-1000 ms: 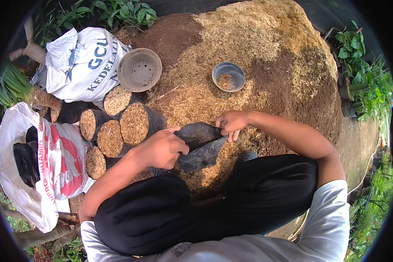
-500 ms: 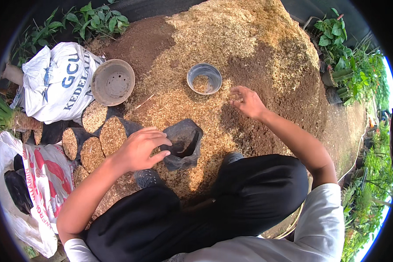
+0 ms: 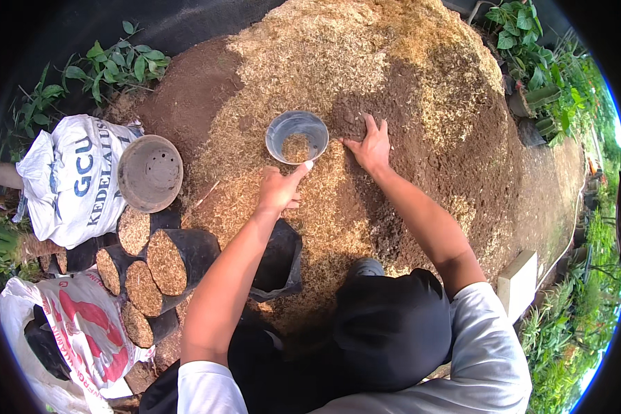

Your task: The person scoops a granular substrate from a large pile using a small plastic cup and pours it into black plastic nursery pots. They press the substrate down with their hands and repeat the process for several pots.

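Note:
My left hand (image 3: 280, 190) is at the near rim of a round grey pot (image 3: 276, 135), thumb over the edge and the other fingers curled below it outside. Some light brown husk material (image 3: 295, 148) lies in the pot's bottom. To the right of the pot, my right hand (image 3: 371, 146) rests on the dark soil (image 3: 407, 124) with its fingers spread, holding nothing. Under my left forearm stands a black plastic planting bag (image 3: 286, 265), its mouth open upward and partly hidden by the arm.
Several filled black bags (image 3: 193, 259) lie at the left. Behind them are a brown bowl-shaped pot (image 3: 152, 193) and a white sack (image 3: 76, 179). A red-and-white sack (image 3: 93, 317) lies nearer. The husk heap (image 3: 310, 48) rises ahead; plants (image 3: 524, 41) edge the right side.
My left hand has left the black bag and reached forward to the grey pot. My right hand has come down onto the soil with fingers spread. The view has shifted.

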Demonstrator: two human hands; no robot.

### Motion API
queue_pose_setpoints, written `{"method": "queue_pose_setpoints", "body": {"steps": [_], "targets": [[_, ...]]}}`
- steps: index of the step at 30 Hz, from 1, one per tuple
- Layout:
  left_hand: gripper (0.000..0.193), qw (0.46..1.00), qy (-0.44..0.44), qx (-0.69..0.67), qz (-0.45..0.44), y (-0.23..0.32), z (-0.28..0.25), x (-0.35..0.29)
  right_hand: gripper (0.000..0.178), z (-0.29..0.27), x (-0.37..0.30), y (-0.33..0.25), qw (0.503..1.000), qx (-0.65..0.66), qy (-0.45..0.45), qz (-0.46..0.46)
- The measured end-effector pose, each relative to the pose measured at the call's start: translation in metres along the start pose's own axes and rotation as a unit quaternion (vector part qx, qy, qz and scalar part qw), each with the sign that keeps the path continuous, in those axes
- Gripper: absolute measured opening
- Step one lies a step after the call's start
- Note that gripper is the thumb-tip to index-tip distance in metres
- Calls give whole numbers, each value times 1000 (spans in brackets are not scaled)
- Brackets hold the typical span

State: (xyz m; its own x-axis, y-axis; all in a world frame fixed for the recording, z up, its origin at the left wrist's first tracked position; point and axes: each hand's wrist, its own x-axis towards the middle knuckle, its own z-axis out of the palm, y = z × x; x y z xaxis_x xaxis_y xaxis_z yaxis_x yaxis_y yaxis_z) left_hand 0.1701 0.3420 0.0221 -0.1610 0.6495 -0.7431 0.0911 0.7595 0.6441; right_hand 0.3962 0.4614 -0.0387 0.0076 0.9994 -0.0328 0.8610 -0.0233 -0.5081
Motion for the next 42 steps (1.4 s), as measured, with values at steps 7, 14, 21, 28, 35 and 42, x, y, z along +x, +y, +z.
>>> {"method": "queue_pose_setpoints", "body": {"steps": [7, 14, 21, 28, 35, 42], "targets": [[110, 931, -155, -328, 39, 36, -3, 29, 76, -8, 12, 3, 997, 71, -33, -17], [65, 907, -64, -416, -25, 50, -31, 46, 74, -11, -26, -35, 960, 146, -182, -153], [60, 971, -39, -227, 69, 51, -52, 10, 75, -52, -38, -69, 939, 234, -242, -74], [86, 971, -49, 36, 231, 73, 20, 8, 41, -84, -12, -68, 863, 432, -215, 149], [93, 849, 210, 417, 247, 23, -36, 25, 77, -87, -10, -7, 825, 536, -2, 178], [94, 912, 189, 352, 91, -49, -66, 29, 98, 8, -67, -21, 989, 70, -123, -34]]}}
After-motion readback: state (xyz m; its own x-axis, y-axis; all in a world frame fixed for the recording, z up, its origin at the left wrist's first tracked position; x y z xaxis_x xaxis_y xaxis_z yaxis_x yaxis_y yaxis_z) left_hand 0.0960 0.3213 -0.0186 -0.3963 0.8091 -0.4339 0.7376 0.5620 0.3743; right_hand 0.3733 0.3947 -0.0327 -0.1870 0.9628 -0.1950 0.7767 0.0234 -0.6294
